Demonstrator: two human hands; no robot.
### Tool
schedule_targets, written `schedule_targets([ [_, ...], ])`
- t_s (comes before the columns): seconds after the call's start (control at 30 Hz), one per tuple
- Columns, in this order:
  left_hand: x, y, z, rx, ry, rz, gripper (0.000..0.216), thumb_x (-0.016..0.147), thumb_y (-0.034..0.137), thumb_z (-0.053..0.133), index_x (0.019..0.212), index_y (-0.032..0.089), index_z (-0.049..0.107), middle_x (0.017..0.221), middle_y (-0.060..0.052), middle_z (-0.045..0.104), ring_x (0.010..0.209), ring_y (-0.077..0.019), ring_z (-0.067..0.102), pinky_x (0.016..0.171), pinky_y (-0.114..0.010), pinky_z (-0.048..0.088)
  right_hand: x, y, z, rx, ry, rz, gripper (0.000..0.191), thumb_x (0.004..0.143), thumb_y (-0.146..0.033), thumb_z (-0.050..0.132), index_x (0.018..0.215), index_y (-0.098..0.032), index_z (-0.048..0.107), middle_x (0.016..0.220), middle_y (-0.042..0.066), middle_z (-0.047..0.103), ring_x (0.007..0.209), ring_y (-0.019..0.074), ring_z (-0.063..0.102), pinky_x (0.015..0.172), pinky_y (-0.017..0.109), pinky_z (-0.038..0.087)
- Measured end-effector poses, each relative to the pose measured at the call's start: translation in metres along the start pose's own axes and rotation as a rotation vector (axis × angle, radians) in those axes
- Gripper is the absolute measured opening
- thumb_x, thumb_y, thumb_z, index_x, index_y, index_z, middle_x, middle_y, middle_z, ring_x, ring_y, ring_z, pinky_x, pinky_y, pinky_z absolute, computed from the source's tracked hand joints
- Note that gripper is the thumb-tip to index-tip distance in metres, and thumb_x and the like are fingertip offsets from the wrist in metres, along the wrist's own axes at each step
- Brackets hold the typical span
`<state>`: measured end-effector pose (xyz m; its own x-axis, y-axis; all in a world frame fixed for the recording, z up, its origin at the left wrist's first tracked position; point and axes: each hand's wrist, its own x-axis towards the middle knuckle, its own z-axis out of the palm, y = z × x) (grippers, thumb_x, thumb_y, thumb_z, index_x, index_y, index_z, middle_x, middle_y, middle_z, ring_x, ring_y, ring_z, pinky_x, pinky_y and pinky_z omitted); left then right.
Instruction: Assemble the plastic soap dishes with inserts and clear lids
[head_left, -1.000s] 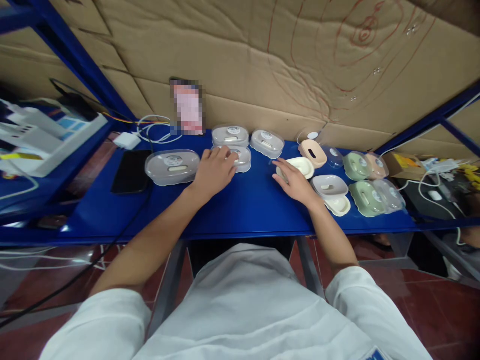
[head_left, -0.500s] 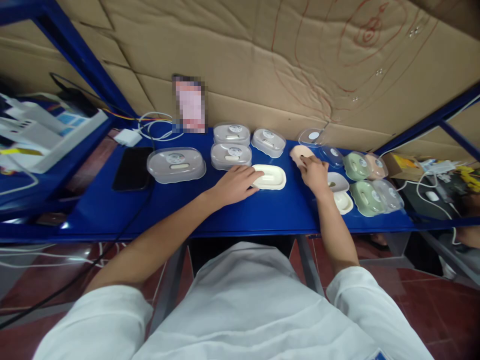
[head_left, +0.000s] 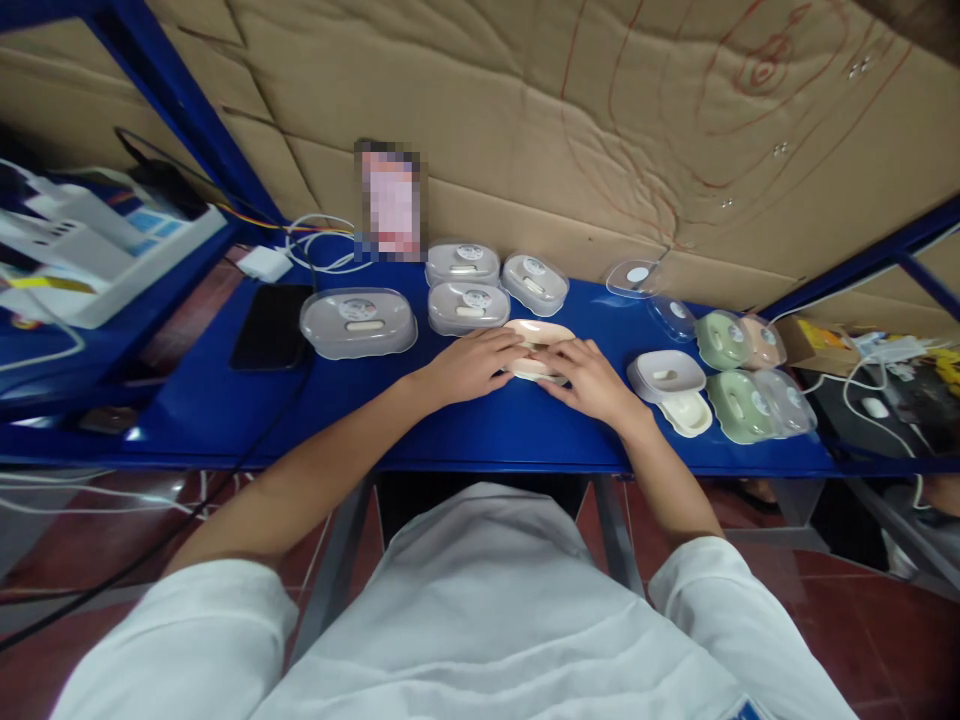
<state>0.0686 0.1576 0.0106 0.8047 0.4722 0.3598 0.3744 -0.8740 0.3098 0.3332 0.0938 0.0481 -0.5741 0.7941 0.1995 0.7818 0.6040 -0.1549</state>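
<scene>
In front of me on the blue table is a cream oval soap dish. A pale peach oval soap-dish piece lies over it, though my fingers hide how the two fit. My left hand has its fingers closed on the left end of the cream dish. Bent over the peach piece from the right, my right hand grips it, the fingertips of both hands almost touching. Right of my hands sit an open grey soap dish and a small cream dish part.
Lidded grey soap boxes stand left and behind. Green soap boxes are at right with grey and peach ones. Clear lids lie at the back by the cardboard wall. A black phone and cables are left.
My right hand has carried the peach piece from the back right to the cream dish. My left hand has stayed at the cream dish's left end. The view has shifted slightly.
</scene>
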Motion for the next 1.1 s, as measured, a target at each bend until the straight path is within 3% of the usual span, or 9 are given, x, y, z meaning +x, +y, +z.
schedule_targets([
  [0.17, -0.001, -0.002, 0.002, 0.011, -0.003, 0.006, 0.038, 0.107, 0.026, 0.055, 0.142, 0.02, 0.068, 0.157, -0.013, 0.063, 0.153, -0.0279, 0.054, 0.129, -0.051, 0.044, 0.002, -0.013, 0.008, -0.054, -0.066, -0.057, 0.045, 0.111, -0.031, 0.049, 0.152, -0.021, 0.065, 0.138, 0.015, 0.073, 0.126, 0.0322, 0.066, 0.111, 0.051, 0.05],
  [0.27, -0.002, -0.001, 0.001, -0.003, 0.002, 0.006, 0.037, 0.108, 0.03, 0.055, 0.141, 0.02, 0.069, 0.157, -0.013, 0.064, 0.153, -0.0282, 0.054, 0.128, -0.052, 0.044, -0.003, -0.001, -0.001, 0.041, -0.04, -0.039, 0.044, 0.113, -0.038, 0.044, 0.148, -0.027, 0.068, 0.142, 0.01, 0.073, 0.132, 0.0297, 0.065, 0.115, 0.05, 0.049],
  [0.37, -0.001, 0.002, -0.002, 0.006, 0.018, 0.017, 0.032, 0.107, 0.031, 0.056, 0.132, 0.021, 0.074, 0.152, -0.012, 0.067, 0.149, -0.0284, 0.057, 0.127, -0.051, 0.046, -0.008, 0.041, -0.025, -0.043, 0.128, 0.233, 0.049, 0.114, -0.037, 0.035, 0.15, -0.025, 0.065, 0.15, 0.011, 0.068, 0.141, 0.0301, 0.06, 0.119, 0.052, 0.045],
  [0.43, 0.0, 0.004, -0.003, 0.005, 0.023, 0.024, 0.029, 0.106, 0.031, 0.058, 0.127, 0.021, 0.076, 0.148, -0.012, 0.069, 0.146, -0.0288, 0.06, 0.125, -0.051, 0.047, -0.004, 0.077, -0.041, -0.211, 0.217, 0.463, 0.053, 0.111, -0.03, 0.034, 0.16, -0.019, 0.054, 0.164, 0.016, 0.054, 0.152, 0.034, 0.049, 0.122, 0.057, 0.039],
  [0.53, 0.001, 0.006, -0.005, -0.026, 0.025, 0.017, 0.028, 0.105, 0.031, 0.06, 0.126, 0.023, 0.077, 0.147, -0.012, 0.07, 0.144, -0.0304, 0.06, 0.122, -0.053, 0.049, 0.012, 0.126, -0.053, -0.403, 0.161, 0.654, 0.068, 0.104, -0.024, 0.046, 0.17, -0.013, 0.033, 0.177, 0.021, 0.032, 0.164, 0.0376, 0.029, 0.128, 0.064, 0.027],
  [0.6, 0.001, 0.006, -0.006, -0.041, 0.021, 0.012, 0.028, 0.104, 0.03, 0.06, 0.126, 0.024, 0.077, 0.147, -0.011, 0.069, 0.145, -0.0307, 0.059, 0.12, -0.052, 0.05, 0.022, 0.143, -0.05, -0.449, 0.089, 0.719, 0.078, 0.101, -0.024, 0.055, 0.171, -0.009, 0.026, 0.174, 0.025, 0.034, 0.163, 0.0398, 0.028, 0.129, 0.068, 0.021],
  [0.77, 0.0, 0.005, -0.007, -0.001, 0.014, 0.029, 0.028, 0.106, 0.032, 0.058, 0.126, 0.024, 0.076, 0.146, -0.011, 0.069, 0.143, -0.0298, 0.06, 0.12, -0.049, 0.05, 0.023, 0.146, -0.035, -0.453, -0.012, 0.647, 0.067, 0.1, -0.032, 0.065, 0.16, -0.01, 0.048, 0.155, 0.028, 0.054, 0.146, 0.0456, 0.046, 0.122, 0.073, 0.024],
  [0.93, -0.001, 0.005, -0.006, 0.026, 0.008, 0.039, 0.03, 0.107, 0.032, 0.055, 0.128, 0.023, 0.075, 0.147, -0.011, 0.068, 0.144, -0.0304, 0.058, 0.117, -0.049, 0.051, 0.026, 0.161, -0.044, -0.464, 0.103, 0.698, 0.091, 0.098, -0.035, 0.068, 0.173, -0.018, 0.02, 0.173, 0.025, 0.032, 0.157, 0.0412, 0.032, 0.125, 0.07, 0.02],
  [1.1, -0.001, 0.002, -0.005, 0.008, 0.018, 0.049, 0.028, 0.106, 0.031, 0.057, 0.125, 0.022, 0.075, 0.146, -0.011, 0.068, 0.142, -0.0301, 0.06, 0.117, -0.047, 0.05, 0.03, 0.166, -0.055, -0.466, 0.048, 0.698, 0.053, 0.103, -0.04, 0.059, 0.15, -0.015, 0.058, 0.15, 0.026, 0.055, 0.142, 0.0441, 0.047, 0.117, 0.07, 0.028],
])
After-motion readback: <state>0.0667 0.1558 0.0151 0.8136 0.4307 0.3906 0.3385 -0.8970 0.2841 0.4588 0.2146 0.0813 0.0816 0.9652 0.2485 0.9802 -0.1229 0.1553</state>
